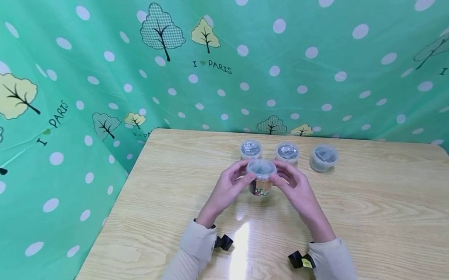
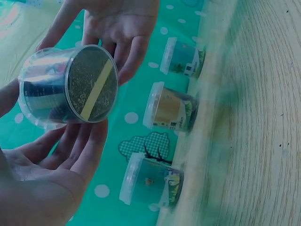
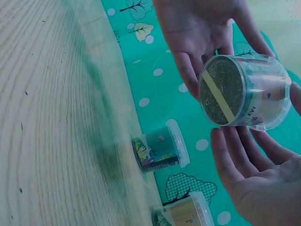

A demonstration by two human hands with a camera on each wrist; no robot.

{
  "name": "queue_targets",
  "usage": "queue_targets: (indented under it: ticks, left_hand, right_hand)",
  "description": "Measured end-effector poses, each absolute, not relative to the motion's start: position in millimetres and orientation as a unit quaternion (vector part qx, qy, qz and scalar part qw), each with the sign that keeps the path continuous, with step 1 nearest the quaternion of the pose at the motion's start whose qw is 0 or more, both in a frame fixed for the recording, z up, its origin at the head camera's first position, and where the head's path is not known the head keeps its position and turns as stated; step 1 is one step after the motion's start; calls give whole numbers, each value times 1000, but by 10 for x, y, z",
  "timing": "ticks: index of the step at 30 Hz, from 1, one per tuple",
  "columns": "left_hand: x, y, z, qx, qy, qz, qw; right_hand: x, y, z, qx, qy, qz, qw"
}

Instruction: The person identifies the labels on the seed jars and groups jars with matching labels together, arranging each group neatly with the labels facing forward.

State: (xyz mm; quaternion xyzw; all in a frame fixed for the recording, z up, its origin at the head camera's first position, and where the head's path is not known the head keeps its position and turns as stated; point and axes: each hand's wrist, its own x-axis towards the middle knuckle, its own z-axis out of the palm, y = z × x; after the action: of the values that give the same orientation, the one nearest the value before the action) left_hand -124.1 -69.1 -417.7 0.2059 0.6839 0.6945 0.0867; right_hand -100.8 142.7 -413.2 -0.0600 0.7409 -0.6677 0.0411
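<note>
Both hands hold one clear plastic tub between them, lifted over the table. My left hand grips its left side, thumb near the rim and fingers curled round behind. On the opposite side, my right hand grips it the same way. The tub has a lid and a printed label. Its underside faces the left wrist view, showing dark, grainy contents and a pale yellow strip across the bottom. In the right wrist view, the fingers curve along the tub's wall.
Behind the held tub, three similar lidded tubs stand in a row near the table's back edge: a left one, a middle one and a right one. The wooden table meets a green patterned cloth at the back and left.
</note>
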Motion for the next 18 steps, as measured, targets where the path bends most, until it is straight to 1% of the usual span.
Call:
queue_targets:
  ticks: [6,13,18]
  left_hand:
    - [-1221,-657,-4145,200,695,685,94]
    - [-1180,-585,-4124,163,712,679,76]
    - [-1165,-572,-4129,176,705,683,79]
  right_hand:
    - [-999,1448,-4134,-69,730,-678,45]
    - [-979,1435,-4124,-38,729,-683,18]
    - [-969,1422,-4111,-34,731,-681,7]
